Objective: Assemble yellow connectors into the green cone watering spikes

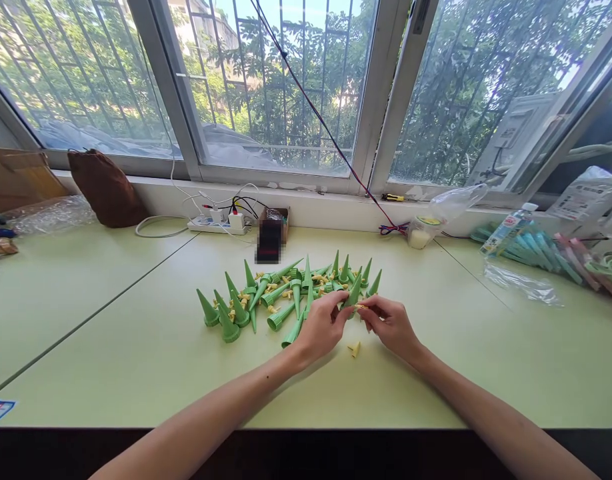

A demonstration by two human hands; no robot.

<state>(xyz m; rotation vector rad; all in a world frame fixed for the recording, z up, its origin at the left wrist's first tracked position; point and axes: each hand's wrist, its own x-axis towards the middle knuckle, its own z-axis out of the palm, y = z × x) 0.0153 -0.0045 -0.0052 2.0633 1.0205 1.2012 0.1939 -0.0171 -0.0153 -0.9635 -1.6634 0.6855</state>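
My left hand (324, 327) is closed around a green plastic spike (355, 293), whose pointed tip sticks up past the fingers. My right hand (392, 327) pinches a small yellow valve piece (360, 307) against or right beside the spike; the fingers hide how the two meet. Between my forearms another yellow valve piece (355, 349) lies loose on the table. Just beyond my hands spreads a heap of green spikes (295, 293), several upright and others on their sides, with yellow pieces (273, 309) mixed among them.
The pale green table (151, 347) runs to a windowsill. Along the back stand a brown bag (106, 190), a power strip (219, 225), a small box (281, 223) and a jar (421, 232). A bottle (509, 230) and bundled plastic strips (541, 257) lie at right.
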